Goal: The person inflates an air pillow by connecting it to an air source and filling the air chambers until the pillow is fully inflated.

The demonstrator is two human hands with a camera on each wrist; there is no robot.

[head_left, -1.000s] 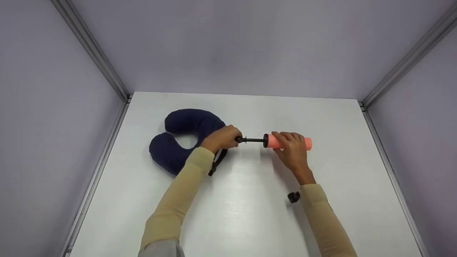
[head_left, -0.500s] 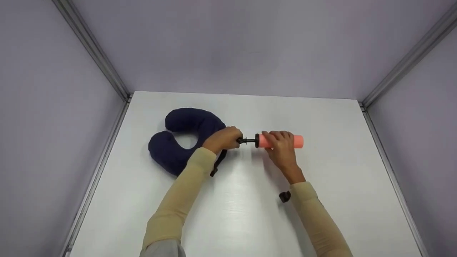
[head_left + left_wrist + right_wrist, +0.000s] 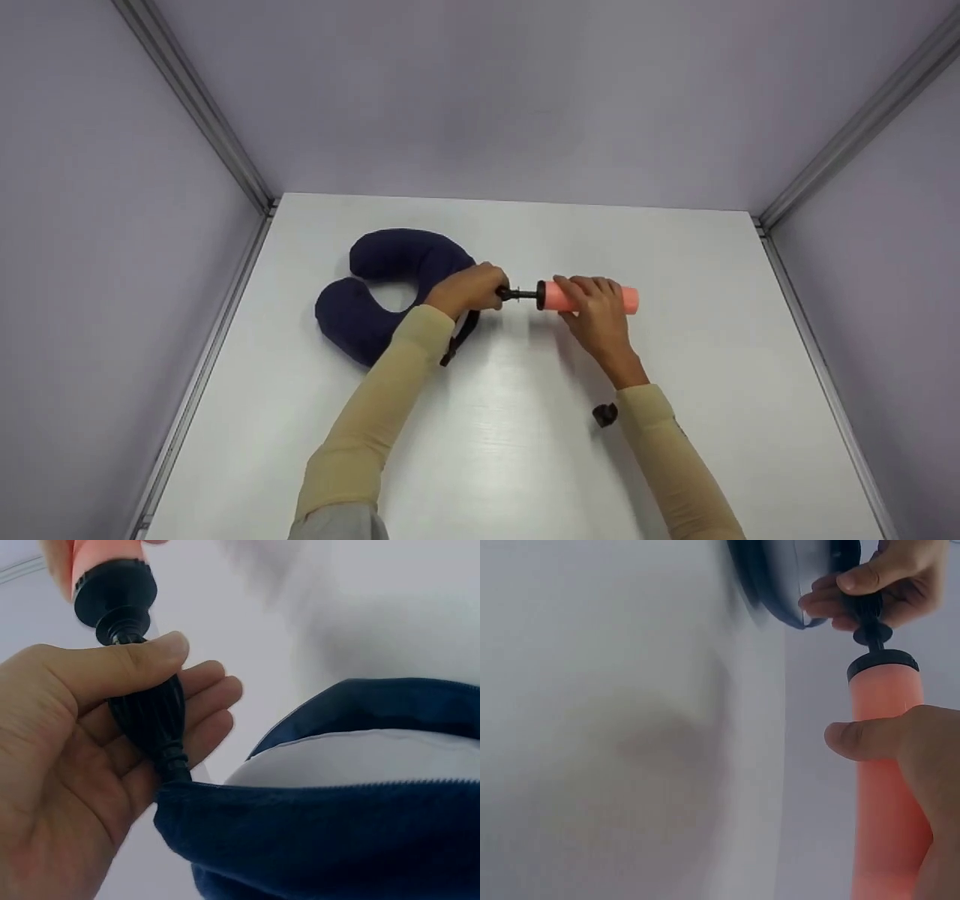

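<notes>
From my feed, the left hand (image 3: pixel 469 289) curls thumb and fingers round a ribbed black nozzle (image 3: pixel 150 720), a bulb-shaped piece that plugs straight into the edge of the navy neck pillow (image 3: pixel 375 296). The pillow is a soft, velvety U shape lying on the left of the smooth white bench (image 3: pixel 510 450), with a zip line along its seam. My right hand (image 3: pixel 596 315) wraps the pump (image 3: pixel 592 298), a smooth salmon-pink cylinder with a black cap, held level just right of the nozzle. A small black cap (image 3: pixel 604 414) lies on the bench beside the right sleeve.
</notes>
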